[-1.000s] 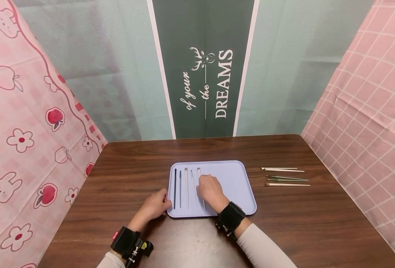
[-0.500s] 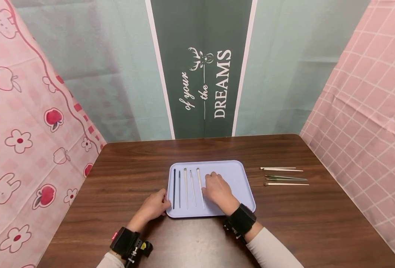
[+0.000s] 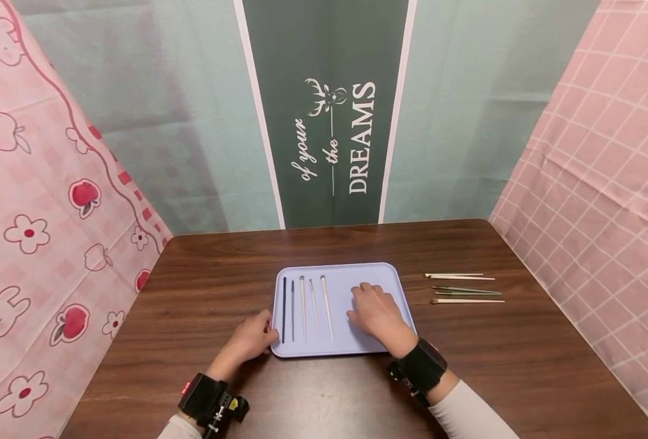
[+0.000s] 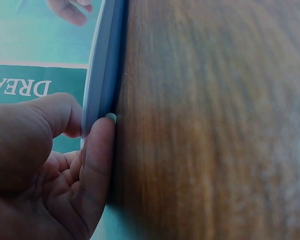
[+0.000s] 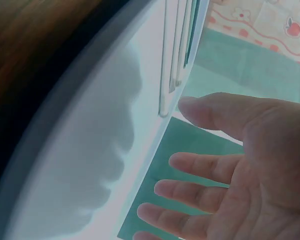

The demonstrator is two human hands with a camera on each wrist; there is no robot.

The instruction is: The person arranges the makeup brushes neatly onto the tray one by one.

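A lavender tray (image 3: pixel 365 273) lies on the table, with several slim makeup brushes side by side in its left half. Among them are a black brush (image 3: pixel 284 311) at the far left, a grey brush (image 3: pixel 293 314) and a pale brush (image 3: pixel 327 308) at the right of the row. My left hand (image 3: pixel 251 336) grips the tray's left edge, thumb and finger pinching the rim (image 4: pixel 101 70) in the left wrist view. Above the tray's right half is my right hand (image 3: pixel 380 314), fingers spread and holding nothing; its shadow falls on the tray in the right wrist view.
Right of the tray, more brushes lie on the brown wooden table (image 3: pixel 208 274): pale brushes (image 3: pixel 458 277) at the back, green brushes (image 3: pixel 467 291) in the middle and another pale brush (image 3: pixel 469 300) in front. Hanging cloths stand behind and at both sides.
My right hand has let go of the rightmost pale brush on the tray and moved right, away from it. The left hand keeps its grip on the tray edge.
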